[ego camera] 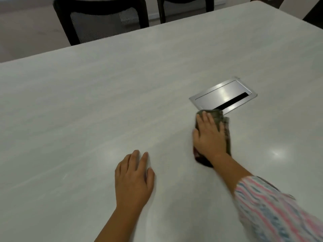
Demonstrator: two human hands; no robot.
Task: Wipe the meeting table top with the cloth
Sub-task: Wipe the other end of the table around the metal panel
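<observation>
Two hands show in the head view, and both lie flat on the meeting table (87, 110). The left hand (133, 179) is low in the middle of the frame. Its fingers are straight and a little spread, and it holds nothing. It just rests on the pale top.

The right hand (209, 135) is to the right of the middle. Its fingers are straight too, and the palm presses down on the cloth (218, 117). The cloth is dark and folded, and it sticks out in front of the fingers, along the hand's right side and behind the wrist. A striped sleeve (272, 212) covers that arm at the lower right.

The cloth's far end touches the near edge of a shiny metal lid (222, 95) set into the table. The lid has a dark slot in it. Two dark chairs (101, 20) stand past the table at the upper left.

I think the job is partway done, with lots of the top left to rub. To do this wipe well, press flat with the whole palm so the cloth does not bunch up. Go in long rows that overlap. Rub close around the lid's rim, but do not let a corner of the cloth slip into the slot. The left hand can lean on the table for balance.
</observation>
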